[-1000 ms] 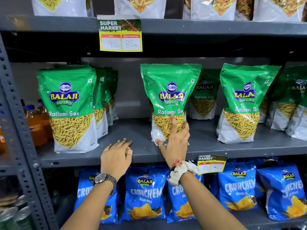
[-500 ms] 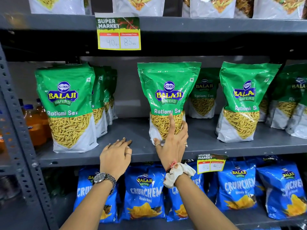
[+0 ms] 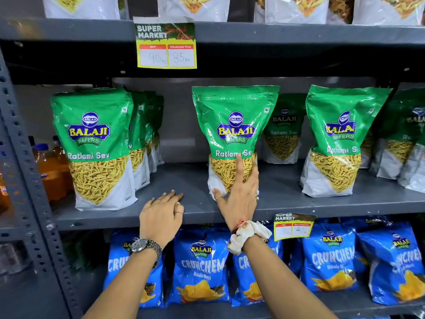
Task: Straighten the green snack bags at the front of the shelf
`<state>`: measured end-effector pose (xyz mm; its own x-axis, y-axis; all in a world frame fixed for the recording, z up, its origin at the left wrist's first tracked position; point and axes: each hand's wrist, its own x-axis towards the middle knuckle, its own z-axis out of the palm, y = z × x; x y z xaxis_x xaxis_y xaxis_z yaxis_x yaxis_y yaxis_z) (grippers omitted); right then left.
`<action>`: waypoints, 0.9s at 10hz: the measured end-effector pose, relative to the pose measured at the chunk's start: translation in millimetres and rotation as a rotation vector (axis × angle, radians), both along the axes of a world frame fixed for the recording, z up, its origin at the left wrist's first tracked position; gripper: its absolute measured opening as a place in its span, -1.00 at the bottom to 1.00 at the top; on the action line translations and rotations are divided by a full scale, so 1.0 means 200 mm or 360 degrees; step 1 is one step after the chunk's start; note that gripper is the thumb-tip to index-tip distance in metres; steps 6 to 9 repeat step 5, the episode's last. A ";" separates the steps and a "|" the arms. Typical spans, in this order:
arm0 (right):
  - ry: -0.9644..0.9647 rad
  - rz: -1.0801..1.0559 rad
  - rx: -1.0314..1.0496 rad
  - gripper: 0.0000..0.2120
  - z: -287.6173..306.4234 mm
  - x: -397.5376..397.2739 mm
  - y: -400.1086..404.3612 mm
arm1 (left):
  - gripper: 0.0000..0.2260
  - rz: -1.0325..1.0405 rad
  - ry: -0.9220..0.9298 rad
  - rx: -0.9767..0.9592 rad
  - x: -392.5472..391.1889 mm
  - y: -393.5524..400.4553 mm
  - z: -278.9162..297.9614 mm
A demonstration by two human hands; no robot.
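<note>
Three green Balaji Ratlami Sev bags stand upright along the front of the grey middle shelf [image 3: 299, 207]: a left bag [image 3: 96, 143], a middle bag [image 3: 234, 125] and a right bag [image 3: 338, 137]. My right hand [image 3: 239, 194] presses flat against the lower front of the middle bag, fingers spread, thumb at its bottom left corner. My left hand [image 3: 161, 215] rests palm down on the shelf edge between the left and middle bags, holding nothing. More green bags stand behind each front bag.
Blue Crunchem bags [image 3: 202, 265] fill the shelf below. Price tags hang on the upper shelf edge [image 3: 166, 46] and lower edge [image 3: 293, 227]. Orange drink bottles [image 3: 49, 171] sit left of the perforated upright post [image 3: 27, 180]. White snack bags line the top shelf.
The middle bag under my right hand has shifted slightly left and stands straighter. My left hand has stayed on the shelf edge.
</note>
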<state>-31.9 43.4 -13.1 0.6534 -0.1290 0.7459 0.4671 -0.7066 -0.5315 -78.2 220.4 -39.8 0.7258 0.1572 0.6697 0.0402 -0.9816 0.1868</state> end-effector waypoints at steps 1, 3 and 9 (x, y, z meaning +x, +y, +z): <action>-0.0008 -0.0016 -0.0010 0.02 0.00 0.00 0.00 | -0.50 -0.0002 0.0027 -0.0003 0.00 0.00 0.00; -0.0012 -0.0061 -0.0010 0.04 0.00 -0.02 -0.01 | -0.48 -0.0007 0.0045 0.0010 -0.01 0.00 0.01; -0.0086 0.0034 0.0047 -0.09 0.01 -0.04 -0.03 | -0.41 -0.0016 0.0134 -0.0005 -0.01 0.00 0.02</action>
